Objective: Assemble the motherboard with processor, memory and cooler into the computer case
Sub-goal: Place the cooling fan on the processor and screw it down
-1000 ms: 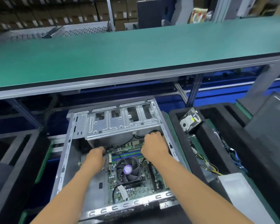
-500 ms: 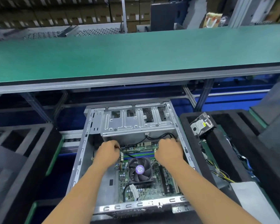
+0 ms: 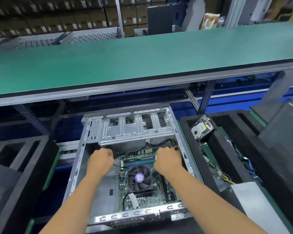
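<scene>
Nearest the camera, two bare forearms reached forward into an open computer case [image 3: 78,159] lying on its side, its perforated metal rim running across the bottom of the view. Inside it the motherboard [image 3: 142,198] lay flat against the case floor, with the cooler [image 3: 139,178] and its purple-labelled fan seated near the board's middle and the memory sticks [image 3: 139,162] slotted just beyond the fan. The left hand [image 3: 101,162] was curled into a loose fist at the board's far left corner, fingers folded under; whether it gripped anything could not be told. The right hand [image 3: 168,159] was likewise curled shut at the far right corner, close to a black cable [image 3: 161,142]. Beyond both hands sat the silver drive cage [image 3: 135,129]. Black foam trays flanked the case, the right one [image 3: 186,125] propping a hard drive [image 3: 201,128] and holding loose wiring. Farther off, a green worktop [image 3: 142,61] spanned the view on an aluminium frame, with stacked cartons [image 3: 66,17] behind.
</scene>
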The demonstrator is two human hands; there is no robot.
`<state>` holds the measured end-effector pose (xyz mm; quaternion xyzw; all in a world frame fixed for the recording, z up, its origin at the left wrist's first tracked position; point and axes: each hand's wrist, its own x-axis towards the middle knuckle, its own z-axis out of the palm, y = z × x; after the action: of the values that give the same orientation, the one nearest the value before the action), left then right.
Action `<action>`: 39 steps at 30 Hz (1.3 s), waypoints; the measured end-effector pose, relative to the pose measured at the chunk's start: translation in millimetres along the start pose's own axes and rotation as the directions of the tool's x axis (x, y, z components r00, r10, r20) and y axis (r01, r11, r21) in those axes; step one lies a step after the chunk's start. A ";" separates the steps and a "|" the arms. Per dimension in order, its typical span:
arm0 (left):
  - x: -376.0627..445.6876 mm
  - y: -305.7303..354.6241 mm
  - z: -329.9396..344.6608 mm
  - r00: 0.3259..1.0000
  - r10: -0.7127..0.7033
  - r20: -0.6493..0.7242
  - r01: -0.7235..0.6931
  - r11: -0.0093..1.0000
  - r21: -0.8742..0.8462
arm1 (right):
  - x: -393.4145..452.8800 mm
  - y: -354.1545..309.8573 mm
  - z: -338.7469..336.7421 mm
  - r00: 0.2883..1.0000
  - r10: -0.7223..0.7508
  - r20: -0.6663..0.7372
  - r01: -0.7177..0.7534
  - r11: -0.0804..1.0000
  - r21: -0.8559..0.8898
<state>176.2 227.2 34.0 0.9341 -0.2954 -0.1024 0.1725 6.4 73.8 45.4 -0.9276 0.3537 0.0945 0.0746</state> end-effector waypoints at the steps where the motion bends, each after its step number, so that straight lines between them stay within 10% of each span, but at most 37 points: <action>1: 0.0 -0.5 -1.1 1.000 0.006 -0.013 -0.007 0.999 -0.047 | 0.3 -0.3 0.0 1.000 -0.001 0.005 0.001 1.000 0.005; 6: -2.4 6.2 -3.5 0.982 0.113 0.149 -0.072 0.963 -0.260 | 3.1 -2.2 0.8 0.999 -0.042 0.021 0.043 0.999 -0.005; 13: -8.0 4.2 1.1 0.875 0.193 0.445 -0.150 0.980 -0.132 | 6.2 -1.1 8.1 0.988 -0.129 0.079 0.136 0.988 -0.079; 19: -4.8 1.3 0.3 0.880 0.244 0.407 -0.190 0.967 -0.169 | 5.7 -0.2 8.4 0.985 -0.136 0.102 0.150 0.979 -0.139; 28: 2.1 3.2 1.6 0.963 0.256 -0.088 -0.254 0.967 0.028 | 8.7 2.4 9.5 0.986 -0.130 0.107 0.146 0.978 -0.151; 39: 0.3 6.1 -1.3 0.928 0.372 0.023 -0.357 0.868 0.346 | 4.9 -4.1 -2.9 0.992 -0.112 -0.060 0.114 0.993 0.027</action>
<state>173.7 222.7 37.5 0.8791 -0.4757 0.0057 0.0295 13.1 73.1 47.4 -0.9473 0.3039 0.0578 0.0838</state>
